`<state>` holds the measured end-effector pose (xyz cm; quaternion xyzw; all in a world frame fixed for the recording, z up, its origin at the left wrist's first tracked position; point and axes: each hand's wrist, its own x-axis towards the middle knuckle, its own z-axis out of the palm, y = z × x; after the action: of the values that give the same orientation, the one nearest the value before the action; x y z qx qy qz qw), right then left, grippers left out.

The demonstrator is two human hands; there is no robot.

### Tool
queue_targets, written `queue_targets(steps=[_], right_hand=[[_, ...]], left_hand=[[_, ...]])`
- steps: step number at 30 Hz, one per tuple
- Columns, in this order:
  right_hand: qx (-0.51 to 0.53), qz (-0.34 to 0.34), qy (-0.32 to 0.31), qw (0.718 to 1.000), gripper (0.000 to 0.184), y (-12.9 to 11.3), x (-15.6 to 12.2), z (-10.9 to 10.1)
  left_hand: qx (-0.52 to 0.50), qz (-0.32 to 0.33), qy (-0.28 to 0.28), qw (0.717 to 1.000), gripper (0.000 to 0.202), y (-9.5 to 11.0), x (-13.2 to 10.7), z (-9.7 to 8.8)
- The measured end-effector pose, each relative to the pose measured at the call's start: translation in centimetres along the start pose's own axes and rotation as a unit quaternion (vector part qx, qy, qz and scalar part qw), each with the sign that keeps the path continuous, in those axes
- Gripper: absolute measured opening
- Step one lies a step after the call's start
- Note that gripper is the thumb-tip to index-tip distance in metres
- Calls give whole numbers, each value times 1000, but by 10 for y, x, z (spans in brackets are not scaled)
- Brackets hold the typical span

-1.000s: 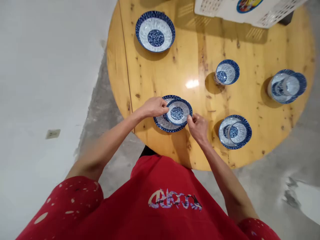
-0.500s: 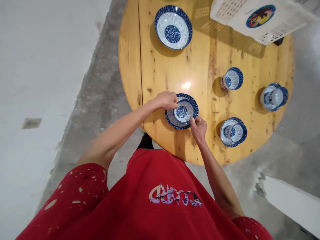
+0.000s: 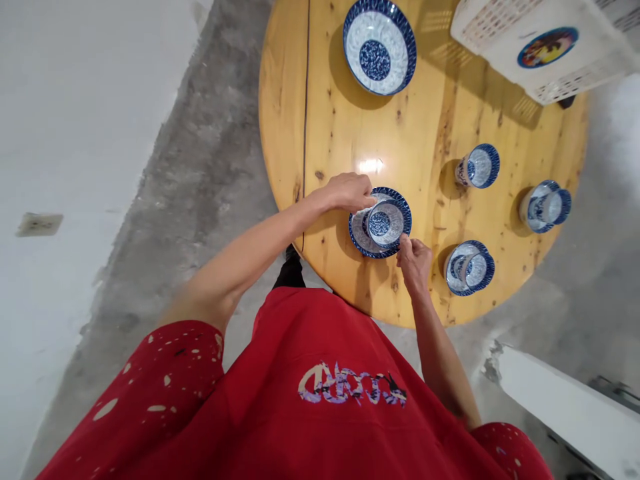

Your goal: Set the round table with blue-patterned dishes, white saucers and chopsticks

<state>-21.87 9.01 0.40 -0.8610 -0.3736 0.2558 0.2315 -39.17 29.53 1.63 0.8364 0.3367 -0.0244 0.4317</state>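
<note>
A small blue-and-white bowl (image 3: 386, 225) stands inside a wider blue-rimmed dish (image 3: 358, 233) near the front edge of the round table. My left hand (image 3: 351, 191) reaches over from the left, its fingers closed at the small bowl's upper-left rim; the fingertips are partly hidden. On the lower-right side, my right hand (image 3: 415, 260) pinches the same bowl's rim between thumb and fingers, close to the dish's edge. The small bowl sits off-centre, towards the dish's right side.
Right of my hands, a bowl (image 3: 453, 272) has a cup (image 3: 475, 270) in it. Farther right is another bowl (image 3: 533, 203) with a cup (image 3: 553, 208). A lone cup (image 3: 480, 167) stands behind. At the back are a large bowl (image 3: 375, 60) and a white basket (image 3: 500, 40) on the wooden table (image 3: 345, 293).
The view has shifted, so the table's contents appear farther right. The small bowl has moved slightly rightward within the dish, with both hands still at its rim.
</note>
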Motion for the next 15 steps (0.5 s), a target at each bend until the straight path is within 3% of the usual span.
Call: queue_targets(steps=[3,8,12,15], right_hand=[[24,29,38,999,47,-3,0,-2],[43,72,100,991,44,-2,-16,-16],[72,98,105,987,43,6,-29,-20],[82,102,109,985,39,8,-19,-25]], left_hand=[[-10,10,-4,1000,26,-6,-1,-1],[-18,9,47,999,28,-12,-10,-11],[-22,-15,60,998,27,-13,-16,-27],[-23,-3,66,998,25,-3,-10,-37]])
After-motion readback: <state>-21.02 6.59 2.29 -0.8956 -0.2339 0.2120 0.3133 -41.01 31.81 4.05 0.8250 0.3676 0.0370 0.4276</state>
